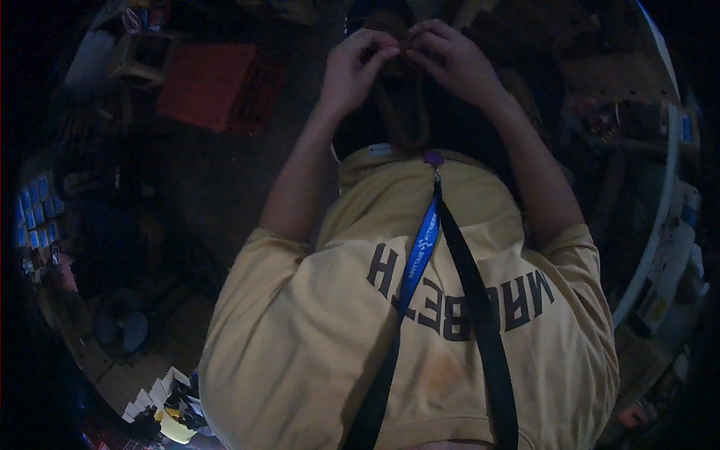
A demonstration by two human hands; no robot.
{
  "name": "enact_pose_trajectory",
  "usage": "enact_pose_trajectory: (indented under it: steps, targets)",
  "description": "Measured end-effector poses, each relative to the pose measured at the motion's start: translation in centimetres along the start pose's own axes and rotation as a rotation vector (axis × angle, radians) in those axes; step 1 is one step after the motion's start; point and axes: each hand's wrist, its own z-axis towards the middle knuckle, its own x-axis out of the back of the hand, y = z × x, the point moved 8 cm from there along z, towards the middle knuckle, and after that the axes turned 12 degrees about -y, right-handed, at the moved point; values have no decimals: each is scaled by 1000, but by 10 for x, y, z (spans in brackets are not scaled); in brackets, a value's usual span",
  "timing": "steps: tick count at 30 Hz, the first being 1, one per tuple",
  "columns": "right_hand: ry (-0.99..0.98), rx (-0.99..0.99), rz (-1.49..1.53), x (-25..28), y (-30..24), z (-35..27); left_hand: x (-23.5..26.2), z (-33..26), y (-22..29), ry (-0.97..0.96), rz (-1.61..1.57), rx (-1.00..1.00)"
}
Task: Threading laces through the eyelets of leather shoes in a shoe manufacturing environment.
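My left hand (358, 69) and my right hand (454, 63) are raised close together at the top of the head view, beyond my lap. Thumb and fingers of both hands are bent into a pinch, and the fingertips almost meet. Whatever lies between them is too small and dark to make out. Just below the fingertips a brown strap-like band (421, 124) hangs in a narrow loop over my dark trousers. I cannot tell whether it reaches into my fingers.
A red plastic crate (196, 88) is on the floor at the far left. Lower down on that side are a round fan (124, 322) and a yellow container (177, 427). Blue-and-white boxes (37, 214) line the left rim. A lanyard (424, 247) lies down my tan shirt. The light is dim.
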Motion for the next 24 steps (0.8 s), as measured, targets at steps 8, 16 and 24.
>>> enact_pose_trajectory:
  steps: [8,16,24]
  targets:
    - [-261,-283,-384,32,93,-60,-3,1,-4,12,79,-31]
    - [-183,-715,-807,106,101,-74,-7,3,-1,-20,24,0]
    - [-213,208,-483,21,-25,18,-14,2,-2,-34,-4,45]
